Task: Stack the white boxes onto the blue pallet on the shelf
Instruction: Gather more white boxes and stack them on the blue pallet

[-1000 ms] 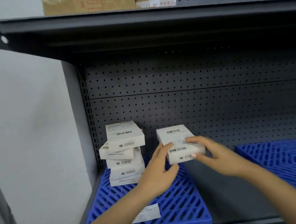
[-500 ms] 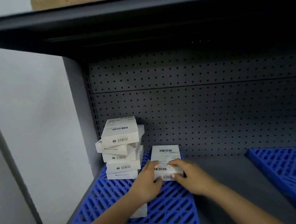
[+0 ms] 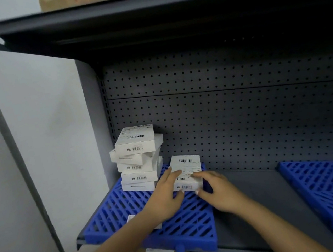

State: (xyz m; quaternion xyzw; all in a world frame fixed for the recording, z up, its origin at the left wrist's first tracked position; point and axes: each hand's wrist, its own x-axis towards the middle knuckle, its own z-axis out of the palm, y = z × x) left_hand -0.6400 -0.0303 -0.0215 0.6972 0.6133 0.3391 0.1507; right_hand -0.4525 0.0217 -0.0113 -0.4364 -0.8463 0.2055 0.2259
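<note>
While left hand (image 3: 167, 193) and right hand (image 3: 217, 191) each clamp a grip on the flat white cardboard box (image 3: 186, 169), the white box stack (image 3: 137, 156) stands just upper left.

The person's left hand (image 3: 164, 200) and right hand (image 3: 219, 191) are both bare. The left forearm (image 3: 107, 250) and right forearm (image 3: 286, 228) are bare too, uncovered right down to the lower edge of the view. A short nail shows on the right thumb (image 3: 200, 193).
</note>
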